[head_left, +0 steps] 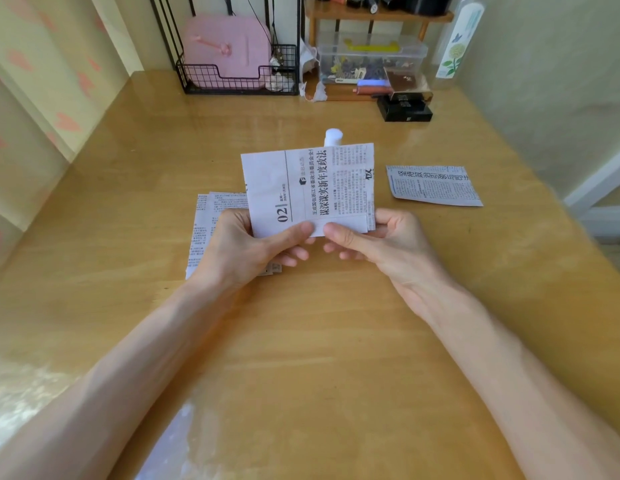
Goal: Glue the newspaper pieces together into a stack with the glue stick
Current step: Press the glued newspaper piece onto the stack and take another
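Note:
I hold a newspaper piece (308, 188) upright above the middle of the wooden table (319, 323). My left hand (253, 244) pinches its lower left edge, thumb on the front. My right hand (377, 240) pinches its lower right edge the same way. More than one layer shows at the held piece's right edge. Under my left hand lie several newspaper pieces (211, 220), flat on the table. One more newspaper piece (433, 185) lies alone to the right. The white top of the glue stick (333, 136) shows just above the held piece; the rest of it is hidden.
At the back stand a black wire basket (239, 77) with a pink case (228, 46), a clear plastic box (370, 57) under a small wooden shelf (377, 13), and a black box (403, 107). A wall closes the right side.

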